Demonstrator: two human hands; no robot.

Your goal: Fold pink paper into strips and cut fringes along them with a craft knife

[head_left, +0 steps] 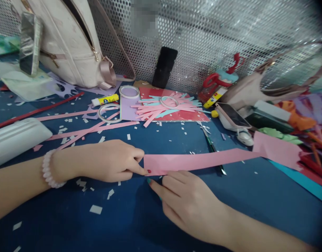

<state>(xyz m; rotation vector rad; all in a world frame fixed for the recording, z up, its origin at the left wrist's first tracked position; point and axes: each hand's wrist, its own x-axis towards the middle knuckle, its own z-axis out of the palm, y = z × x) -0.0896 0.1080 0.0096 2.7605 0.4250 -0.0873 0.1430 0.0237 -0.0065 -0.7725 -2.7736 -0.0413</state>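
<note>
A wide pink paper strip (pixel 192 161) lies across the blue tabletop in front of me. My left hand (pixel 108 161), with a beaded bracelet on its wrist, is closed at the strip's left end. Its index fingertip, with a red nail, presses on the lower corner. My right hand (pixel 187 199) is open, with its index finger stretched toward that corner just below the paper. Its other fingers touch or overlap the strip's lower edge, and their tips are partly hidden. Beneath the strip, green-handled scissors (pixel 208 139) lie partly covered.
Thin pink strips (pixel 79 133), a glue stick (pixel 106 100) and rings of tape (pixel 129 92) lie behind my left hand. Cut pink and blue strips (pixel 152 108) are piled at the back. A phone (pixel 164 66) leans on the mesh wall. A backpack (pixel 66 38) stands left; paper scraps are scattered around.
</note>
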